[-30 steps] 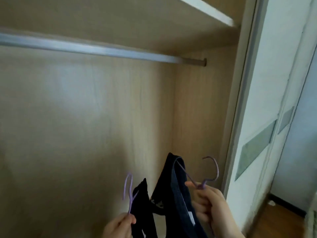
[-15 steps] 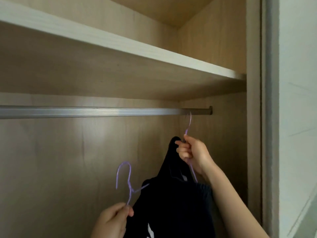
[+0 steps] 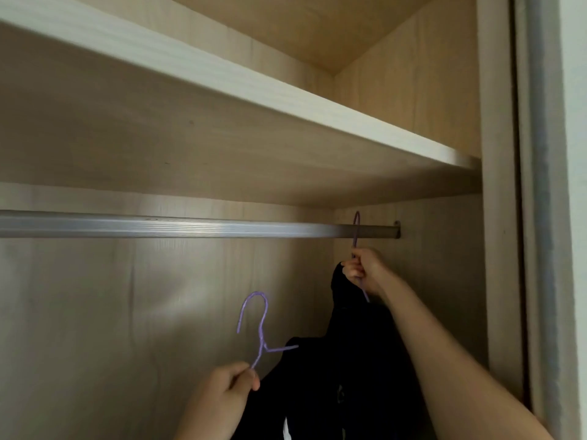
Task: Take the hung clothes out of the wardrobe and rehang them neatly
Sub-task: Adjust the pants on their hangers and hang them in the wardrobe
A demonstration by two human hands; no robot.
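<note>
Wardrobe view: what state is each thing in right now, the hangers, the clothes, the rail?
Right hanger: hook over the rail, right hand gripping its neck.
Left hanger: off the rail, held up by left hand.
Dark clothes: draped on the hangers.
Rail: otherwise bare.

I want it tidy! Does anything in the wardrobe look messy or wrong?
Nothing looks broken. The dark clothes bunch together between the two purple hangers, not yet hanging straight. The right hand has one hanger at the rail; the left hand's hanger is below it.
</note>
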